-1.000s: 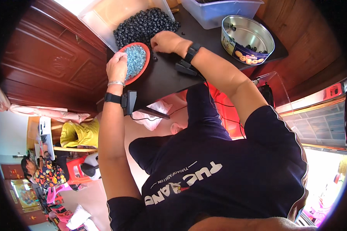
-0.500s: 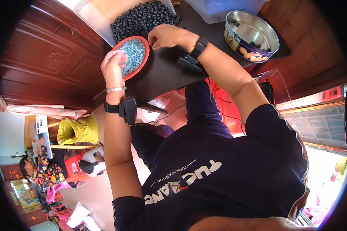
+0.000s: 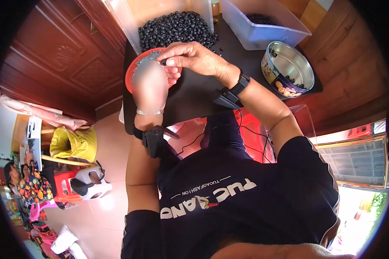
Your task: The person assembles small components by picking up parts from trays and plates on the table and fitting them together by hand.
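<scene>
My right hand [image 3: 195, 59] pinches a black bead [image 3: 163, 62] between thumb and forefinger. Close against it, my left hand [image 3: 151, 86] is over a red bowl [image 3: 129, 77] of small pale blue beads [image 3: 149, 57]. Its back is blurred; the fingertips that show are curled in, and anything between them is hidden. Behind the bowl, a heap of black beads [image 3: 177, 30] spills from a clear plastic box [image 3: 124, 21] onto the dark table [image 3: 194, 93].
A round tin [image 3: 285, 88] with several black beads inside stands at the table's right. Behind it is a translucent bin [image 3: 268, 36] with dark contents. Cables [image 3: 250, 129] hang below the table edge. At left are a yellow bag [image 3: 75, 144] and a person in a flowered top [image 3: 34, 185].
My left hand has moved right, from the bowl's near rim to my right hand. My right hand now shows a black bead in its pinch. The whole view has shifted slightly.
</scene>
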`<action>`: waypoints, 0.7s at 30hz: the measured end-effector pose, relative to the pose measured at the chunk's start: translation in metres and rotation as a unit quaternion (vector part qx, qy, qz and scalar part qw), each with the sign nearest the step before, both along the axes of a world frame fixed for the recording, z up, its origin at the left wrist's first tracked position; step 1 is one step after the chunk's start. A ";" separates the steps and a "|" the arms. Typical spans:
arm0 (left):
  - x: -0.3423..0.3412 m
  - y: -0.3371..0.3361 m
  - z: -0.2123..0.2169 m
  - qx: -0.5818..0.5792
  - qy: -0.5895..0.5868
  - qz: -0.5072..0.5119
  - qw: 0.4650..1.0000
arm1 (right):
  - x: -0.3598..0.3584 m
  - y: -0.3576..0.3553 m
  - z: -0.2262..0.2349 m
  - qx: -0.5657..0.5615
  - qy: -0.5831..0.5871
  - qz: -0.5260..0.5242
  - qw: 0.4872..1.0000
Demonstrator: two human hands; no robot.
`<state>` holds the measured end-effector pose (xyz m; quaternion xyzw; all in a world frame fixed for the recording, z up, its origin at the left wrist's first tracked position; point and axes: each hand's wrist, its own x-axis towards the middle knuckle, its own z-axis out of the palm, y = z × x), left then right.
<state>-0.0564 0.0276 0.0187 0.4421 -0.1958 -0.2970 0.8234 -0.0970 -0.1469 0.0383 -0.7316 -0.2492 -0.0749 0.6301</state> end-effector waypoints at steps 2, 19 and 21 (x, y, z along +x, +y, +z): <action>-0.001 0.002 -0.004 -0.016 0.028 -0.010 0.999 | 0.000 0.003 0.001 -0.020 0.001 0.016 1.000; -0.009 0.016 -0.024 -0.061 0.043 0.023 0.997 | 0.000 0.013 -0.009 -0.083 -0.181 -0.085 0.976; -0.012 0.017 -0.028 -0.064 0.046 0.018 0.997 | 0.001 0.013 -0.012 -0.108 -0.215 -0.095 0.966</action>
